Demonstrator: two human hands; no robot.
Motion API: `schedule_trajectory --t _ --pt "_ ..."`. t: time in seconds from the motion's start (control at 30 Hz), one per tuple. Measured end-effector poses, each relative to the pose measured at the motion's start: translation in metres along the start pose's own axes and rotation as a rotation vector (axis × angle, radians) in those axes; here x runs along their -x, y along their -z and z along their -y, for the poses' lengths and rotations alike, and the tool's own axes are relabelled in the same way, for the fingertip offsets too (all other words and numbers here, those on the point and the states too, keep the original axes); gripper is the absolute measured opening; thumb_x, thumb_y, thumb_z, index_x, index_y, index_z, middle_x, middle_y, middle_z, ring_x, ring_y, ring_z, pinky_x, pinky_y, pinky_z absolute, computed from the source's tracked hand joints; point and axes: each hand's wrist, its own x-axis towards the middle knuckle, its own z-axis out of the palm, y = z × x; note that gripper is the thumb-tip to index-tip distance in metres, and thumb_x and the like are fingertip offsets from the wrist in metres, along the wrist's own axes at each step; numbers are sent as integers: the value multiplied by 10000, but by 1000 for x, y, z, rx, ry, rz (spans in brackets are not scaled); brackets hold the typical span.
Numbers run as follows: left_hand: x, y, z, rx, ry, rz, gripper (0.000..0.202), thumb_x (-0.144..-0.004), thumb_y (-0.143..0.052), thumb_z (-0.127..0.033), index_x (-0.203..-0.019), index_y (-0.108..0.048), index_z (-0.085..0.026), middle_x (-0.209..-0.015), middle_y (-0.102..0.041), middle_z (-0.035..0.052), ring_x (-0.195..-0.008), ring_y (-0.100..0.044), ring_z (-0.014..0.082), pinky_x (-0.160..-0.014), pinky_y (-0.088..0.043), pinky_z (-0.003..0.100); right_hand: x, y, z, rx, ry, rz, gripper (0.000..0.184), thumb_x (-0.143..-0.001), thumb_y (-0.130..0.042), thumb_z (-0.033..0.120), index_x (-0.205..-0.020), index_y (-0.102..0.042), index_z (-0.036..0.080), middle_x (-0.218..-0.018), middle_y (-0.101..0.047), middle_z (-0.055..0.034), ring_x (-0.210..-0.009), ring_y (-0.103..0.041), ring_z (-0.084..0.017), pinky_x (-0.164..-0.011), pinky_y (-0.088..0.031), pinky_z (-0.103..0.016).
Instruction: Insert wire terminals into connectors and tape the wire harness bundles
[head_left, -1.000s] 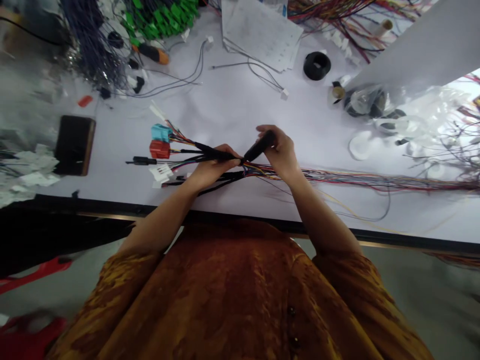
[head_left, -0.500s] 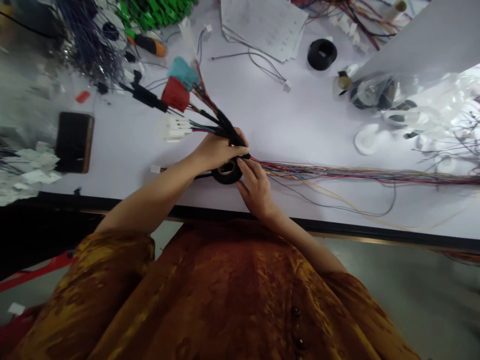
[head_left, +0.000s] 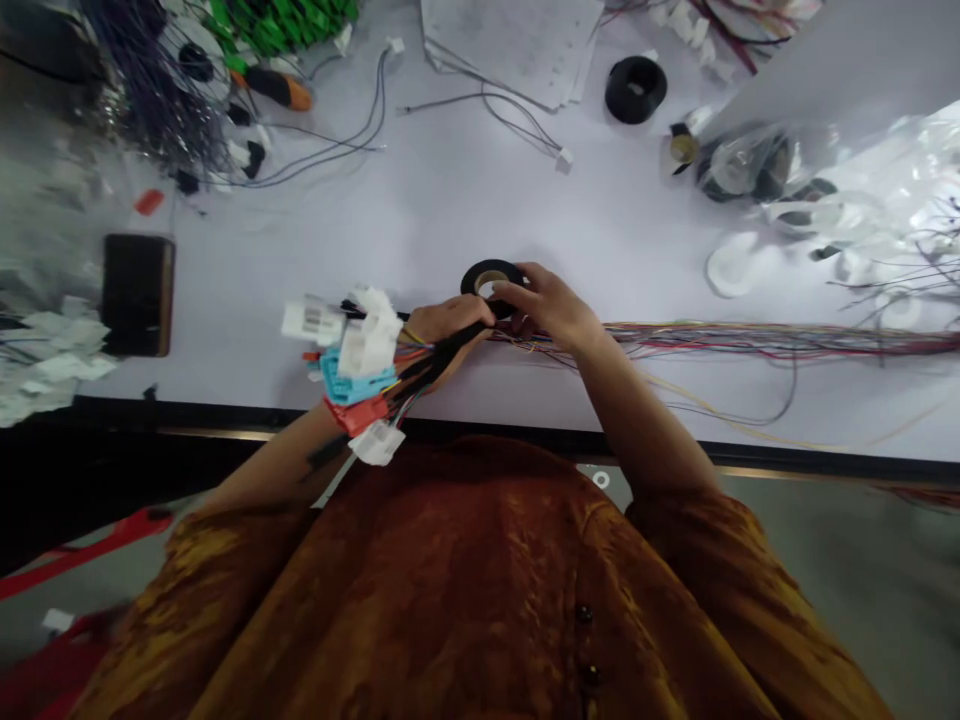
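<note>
Wiring harness (head_left: 720, 340) lies across the middle of the frame, its long axis nearly level, the loose wires running from between the hands to the right edge. From where I stand, the left hand (head_left: 441, 318) is curled around the harness at its black-wrapped end, and the branches fan from there to the lower left, over the left forearm. A light-blue connector (head_left: 352, 380), a red connector (head_left: 360, 412) and a white connector (head_left: 377, 443) bunch at their tips.

The right hand (head_left: 559, 310) pinches a black tape roll (head_left: 469, 280) at its right rim, thumb towards the hole. That roll sits at the upper side of the bundle, right by the left fingertips; whether a strip joins roll and wires, I cannot tell. So the left hand is nearer the connectors, the right nearer the long wires. A second tape roll (head_left: 619, 92) rests on the surface (head_left: 300, 235) at upper right.
</note>
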Motion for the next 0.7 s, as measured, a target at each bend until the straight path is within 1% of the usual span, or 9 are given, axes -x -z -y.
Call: schedule_trajectory --t 0.07,0.13,0.2,0.27,0.37,0.43,0.5,0.6,0.7 --pt "7 -4 9 40 -67 44 61 -844 -694 -285 -879 -682 -237 -948 -720 19 -896 -670 183 -809 -509 338 -14 -3 3 -44 -84 60 377 -812 -707 379 -1109 -563 197 -690 -602 3 -471 -486 -100 -401 -381 -234" --pt "8 -11 21 129 -84 -25 63 -895 -635 -279 -926 -647 -225 -1051 -704 40 -986 -657 171 -874 -515 339 -20 -6 2 -86 -115 18 340 -839 -657 372 -1111 -557 194 -661 -568 19 -445 -435 -85 -390 -353 -226" --pt "6 -18 34 281 24 -137 108 -883 -648 -311 -914 -610 -214 -1103 -687 52 -1014 -659 168 -906 -537 352 -18 -4 -3 -89 -110 -30 339 -877 -581 401 -1130 -556 177 -723 -597 -3 -475 -464 -94 -421 -398 -245" --pt "0 -25 45 445 206 -190 169 -846 -681 -340 -877 -582 -207 -1098 -687 52 -994 -676 173 -898 -568 369 -9 5 -10 -8 -75 -101 422 -879 -565 441 -1186 -540 153 -845 -646 -44 -585 -559 -131 -517 -488 -289" --pt "-11 -31 52 636 438 -199 182 -797 -712 -300 -836 -570 -194 -1013 -699 43 -940 -693 173 -861 -598 368 14 18 -20 325 49 -200 512 -810 -673 453 -1198 -551 142 -992 -668 -91 -858 -634 -215 -778 -540 -387" --pt "-18 -29 53 704 499 -197 166 -774 -722 -247 -812 -574 -183 -963 -694 39 -909 -689 164 -844 -603 356 29 18 -23 630 154 -164 441 -792 -715 426 -1120 -604 154 -1046 -663 -112 -1005 -605 -273 -907 -491 -449" --pt "-22 -23 51 727 513 -161 156 -770 -721 -231 -814 -580 -177 -938 -688 42 -885 -684 159 -829 -601 351 38 8 -23 872 229 -74 365 -820 -704 403 -1081 -634 158 -1093 -651 -137 -1078 -565 -316 -946 -449 -482" --pt "-16 -6 47 569 452 -12 192 -778 -719 -287 -903 -622 -177 -942 -684 62 -906 -676 189 -835 -583 377 36 -16 -19 1030 273 -6 325 -860 -667 347 -1107 -627 140 -1124 -638 -162 -1076 -546 -334 -923 -432 -469" --pt "6 11 42 66 272 37 402 -704 -787 -281 -1068 -644 -191 -1090 -671 104 -1087 -622 282 -953 -510 455 27 -32 -12 1041 298 30 236 -898 -601 264 -1090 -622 129 -1121 -642 -165 -1045 -558 -312 -883 -435 -418"
